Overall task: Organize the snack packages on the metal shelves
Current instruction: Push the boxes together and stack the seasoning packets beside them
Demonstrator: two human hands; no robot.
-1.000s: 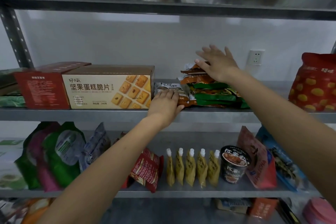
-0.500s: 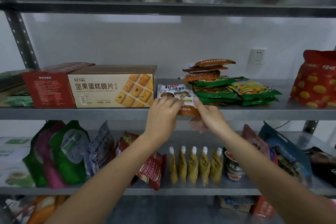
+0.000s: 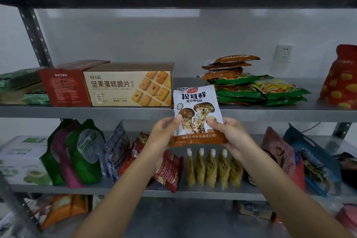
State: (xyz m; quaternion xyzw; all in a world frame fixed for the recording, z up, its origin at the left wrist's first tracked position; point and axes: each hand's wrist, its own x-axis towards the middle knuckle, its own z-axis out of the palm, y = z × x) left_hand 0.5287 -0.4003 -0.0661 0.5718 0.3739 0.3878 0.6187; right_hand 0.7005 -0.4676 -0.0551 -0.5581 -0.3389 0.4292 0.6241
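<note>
Steel shelves [image 3: 270, 111] against a white wall; both hands, left [image 3: 164, 135] and right [image 3: 229, 135], pinch a mushroom packet [image 3: 196, 110]

Left hand [image 3: 164, 135] and right hand [image 3: 232, 137] are covering the lower corners of the mushroom packet [image 3: 196, 108]. Far right of it, frame edge is cutting off the red bag [image 3: 341, 79]. Below-right of it, right forearm [image 3: 274, 181] is hiding most of a dark item [image 3: 250, 180]. Far left, green packs [image 3: 19, 81] are running out of frame; below-left, orange packet [image 3: 63, 208] is blurring.
</note>
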